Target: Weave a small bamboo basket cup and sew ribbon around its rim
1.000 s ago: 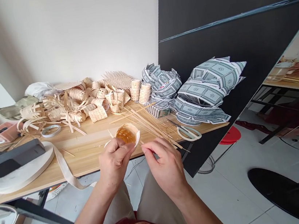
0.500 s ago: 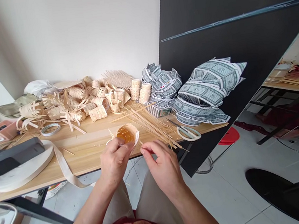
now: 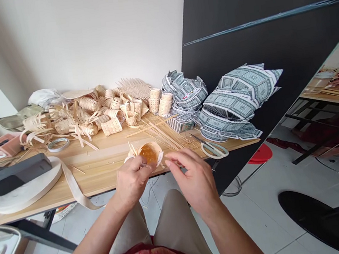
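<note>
My left hand (image 3: 133,180) grips a small woven bamboo basket (image 3: 149,152) by its near side, thumb pressed on the wall. The basket is tilted with its mouth toward me, showing an amber-brown inside. Thin strip ends (image 3: 132,149) stick up at its left side, and a pale band edges its right rim. Just right of that rim is my right hand (image 3: 192,179), thumb and forefinger drawn together in a pinch. Anything between those fingertips is too fine to make out. Loose bamboo strips (image 3: 161,134) lie on the table behind the hands.
Many small woven baskets (image 3: 111,127) are heaped along the wall. Scissors (image 3: 212,148) lie at the right, before folded patterned-paper pieces (image 3: 229,106). On the left are a roll of pale strip (image 3: 25,196) with a dark device on it, a tape roll (image 3: 58,145) and a pink box (image 3: 5,145).
Both hands and the basket have shifted slightly right. My right hand has drawn away from the basket's rim, and its fingers are raised a little.
</note>
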Action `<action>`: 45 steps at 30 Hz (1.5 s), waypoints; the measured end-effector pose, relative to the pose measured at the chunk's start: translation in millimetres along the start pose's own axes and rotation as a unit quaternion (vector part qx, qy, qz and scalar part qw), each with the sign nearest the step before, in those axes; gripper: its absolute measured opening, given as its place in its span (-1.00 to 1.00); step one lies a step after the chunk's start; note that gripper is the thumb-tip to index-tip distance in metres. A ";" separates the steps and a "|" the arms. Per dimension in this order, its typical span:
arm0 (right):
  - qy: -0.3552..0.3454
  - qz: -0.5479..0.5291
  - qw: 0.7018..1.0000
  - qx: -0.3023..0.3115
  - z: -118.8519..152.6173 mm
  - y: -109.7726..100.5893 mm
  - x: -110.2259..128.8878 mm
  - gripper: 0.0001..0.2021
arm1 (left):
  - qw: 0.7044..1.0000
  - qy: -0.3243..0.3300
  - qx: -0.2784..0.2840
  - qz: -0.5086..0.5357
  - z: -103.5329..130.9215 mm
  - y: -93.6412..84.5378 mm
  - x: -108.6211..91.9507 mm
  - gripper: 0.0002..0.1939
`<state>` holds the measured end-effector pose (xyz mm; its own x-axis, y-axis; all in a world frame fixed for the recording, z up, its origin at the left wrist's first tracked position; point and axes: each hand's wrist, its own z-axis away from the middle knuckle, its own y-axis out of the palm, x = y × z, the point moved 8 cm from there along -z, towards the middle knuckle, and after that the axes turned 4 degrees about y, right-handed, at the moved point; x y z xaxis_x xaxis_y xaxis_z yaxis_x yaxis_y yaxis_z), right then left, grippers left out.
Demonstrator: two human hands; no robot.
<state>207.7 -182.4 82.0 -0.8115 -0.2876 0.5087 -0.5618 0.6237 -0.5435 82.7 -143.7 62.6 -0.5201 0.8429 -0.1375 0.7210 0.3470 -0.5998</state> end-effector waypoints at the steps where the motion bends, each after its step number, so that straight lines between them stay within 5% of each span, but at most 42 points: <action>1: -0.009 0.013 1.000 0.000 -3.2 -2.4 2.1 -0.86 | 1.000 -0.001 0.014 0.002 -0.6 2.4 0.8 -0.73; 10: -0.036 0.166 0.966 0.193 -16.8 34.9 9.9 -0.78 | 0.995 0.057 0.078 0.014 -1.2 14.7 -14.5 -0.64; 12: -0.044 0.118 0.977 0.174 -18.2 30.9 11.2 -0.79 | 0.993 0.081 0.081 0.004 1.5 14.2 -17.8 -0.64; 17: 0.010 -0.083 0.996 -0.002 -24.8 -14.8 3.6 -0.84 | 0.983 0.125 0.119 0.054 6.9 16.1 -21.0 -0.69; 19: 0.078 -0.218 0.973 0.013 -25.5 -18.2 -5.8 -0.87 | 0.981 0.078 0.116 0.134 2.3 12.6 -13.1 -0.73; 23: 0.193 -0.435 0.874 0.100 -25.9 -5.4 -16.4 -0.76 | 0.939 -0.006 0.117 0.323 -12.0 5.7 -2.9 -0.82; 29: 0.183 -0.488 0.851 0.059 -39.4 -19.6 -36.3 -0.75 | 0.878 -0.101 0.159 0.441 -20.2 6.2 7.2 -0.80; 35: 0.256 -0.505 0.817 -0.113 -47.3 -62.7 -88.9 -0.85 | 0.831 -0.148 0.197 0.499 -14.7 8.5 15.4 -0.80; 40: 0.308 -0.467 0.764 -0.322 -37.0 -113.0 -140.4 -0.61 | 0.801 -0.193 0.212 0.525 -8.5 11.1 24.8 -0.82; 45: 0.346 -0.397 0.726 -0.442 -10.5 -151.8 -180.9 -0.46 | 0.772 -0.233 0.217 0.550 -1.5 15.5 35.2 -0.82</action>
<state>441.5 -217.4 79.5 0.1578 -0.5686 0.8073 -0.2372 0.7718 0.5899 76.2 -108.0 49.7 0.1168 0.2544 -0.9600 0.6744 -0.7300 -0.1113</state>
